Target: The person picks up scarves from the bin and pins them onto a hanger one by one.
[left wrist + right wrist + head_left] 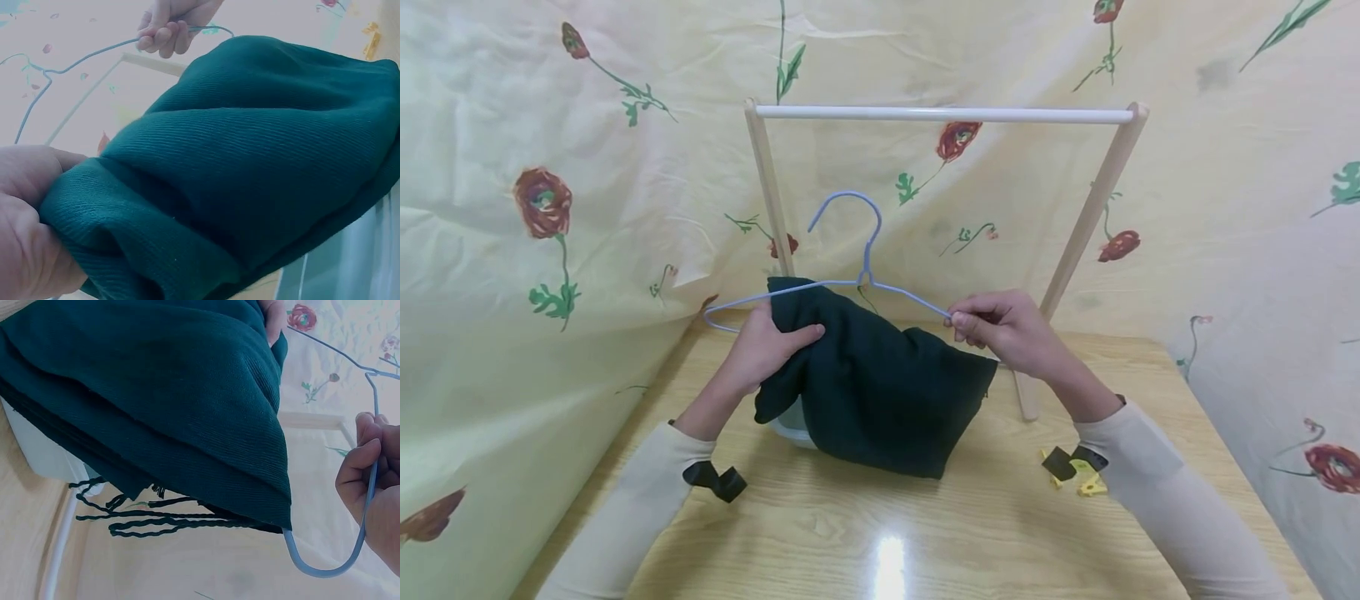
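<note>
A dark green scarf with twisted fringe hangs in folds over the lower part of a blue clothes hanger. My left hand grips the bunched left part of the scarf, thumb lying on top of the cloth. With thumb and fingertips, my right hand pinches the hanger near its right shoulder. The hanger's hook points up, and its left end sticks out past the cloth. Most of the hanger's bottom bar is hidden by the scarf. In the right wrist view, the rounded hanger end curves in under the scarf's edge.
Behind the hands stands a rack with a white rail and wooden legs. A pale container sits partly under the scarf. Small yellow pieces lie on the wooden table near the right sleeve. Flowered cloth surrounds the table.
</note>
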`<state>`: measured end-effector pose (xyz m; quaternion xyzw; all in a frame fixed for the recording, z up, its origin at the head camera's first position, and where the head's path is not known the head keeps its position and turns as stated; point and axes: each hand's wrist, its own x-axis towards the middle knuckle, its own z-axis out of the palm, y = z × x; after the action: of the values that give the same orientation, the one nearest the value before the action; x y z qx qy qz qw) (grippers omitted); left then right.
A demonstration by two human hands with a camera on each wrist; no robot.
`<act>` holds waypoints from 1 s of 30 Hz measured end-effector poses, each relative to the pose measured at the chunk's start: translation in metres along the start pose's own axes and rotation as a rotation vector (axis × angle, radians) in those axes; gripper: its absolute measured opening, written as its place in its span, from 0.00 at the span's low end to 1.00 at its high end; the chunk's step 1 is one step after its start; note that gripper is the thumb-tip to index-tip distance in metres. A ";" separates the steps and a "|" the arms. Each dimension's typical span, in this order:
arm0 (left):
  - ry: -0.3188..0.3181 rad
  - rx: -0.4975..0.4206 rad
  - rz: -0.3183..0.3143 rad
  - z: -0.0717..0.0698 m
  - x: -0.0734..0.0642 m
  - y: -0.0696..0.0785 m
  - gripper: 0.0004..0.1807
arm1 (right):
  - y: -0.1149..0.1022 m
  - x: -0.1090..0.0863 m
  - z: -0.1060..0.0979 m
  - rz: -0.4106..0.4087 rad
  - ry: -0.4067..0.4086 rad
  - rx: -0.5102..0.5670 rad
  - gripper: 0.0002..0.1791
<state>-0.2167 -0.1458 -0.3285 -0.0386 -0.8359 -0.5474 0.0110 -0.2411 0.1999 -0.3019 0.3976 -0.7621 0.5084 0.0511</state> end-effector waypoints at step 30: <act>0.229 0.631 0.170 0.005 -0.012 0.007 0.44 | -0.016 0.011 -0.013 0.054 0.022 -0.093 0.07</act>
<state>-0.2042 -0.1390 -0.3249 -0.0410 -0.9511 -0.2599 0.1616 -0.2424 0.2014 -0.2791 0.3685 -0.7947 0.4781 0.0644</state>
